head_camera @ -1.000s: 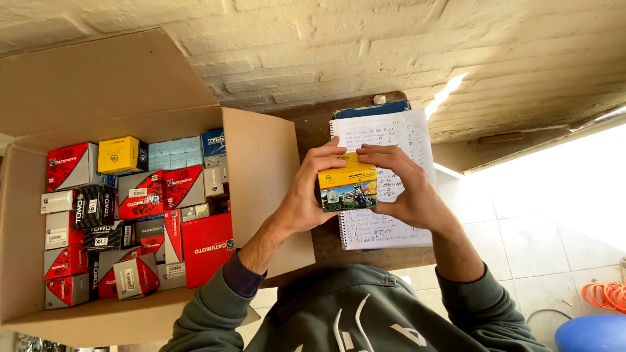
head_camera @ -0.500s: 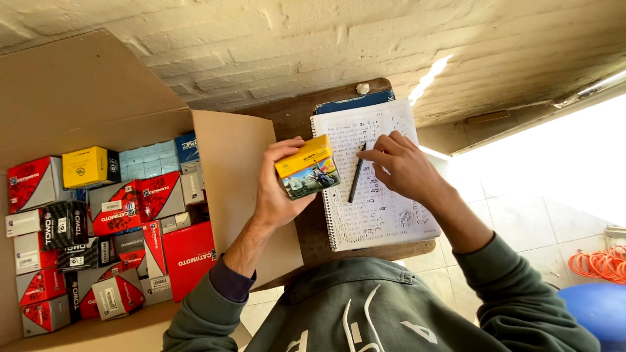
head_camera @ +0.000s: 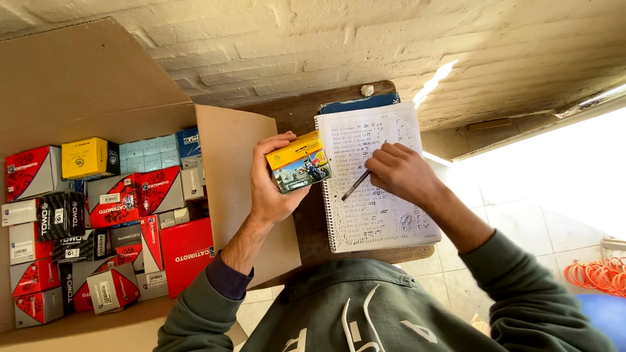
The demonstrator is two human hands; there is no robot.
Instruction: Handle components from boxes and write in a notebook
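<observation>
Left hand has its grip wrapped around a small yellow box, fingers pressed on the far side and thumb on the near edge, box raised just above the tabletop and tilted so its picture face looks at the person. Right hand has its grip pinched on a dark pen, tip down on the spiral notebook, which lies flat under and beyond that grip; pen tip sits just right of the box, not touching it. A blue folder pokes out past the notebook's far edge. Well left of the left grip, a big open cardboard carton holds rows of red, black, pale blue and yellow boxes. The step in hand looks like noting the held box down on the page. To do it well, I'd say: keep the box steady and angled so its label face stays readable, hold it clear of the page so it doesn't shade or block the line being written, rest the heel of the right hand on the paper for a stable stroke, and keep the pen on the proper row. Likely risk: the notebook sliding on the small tabletop, since neither hand pins it.
</observation>
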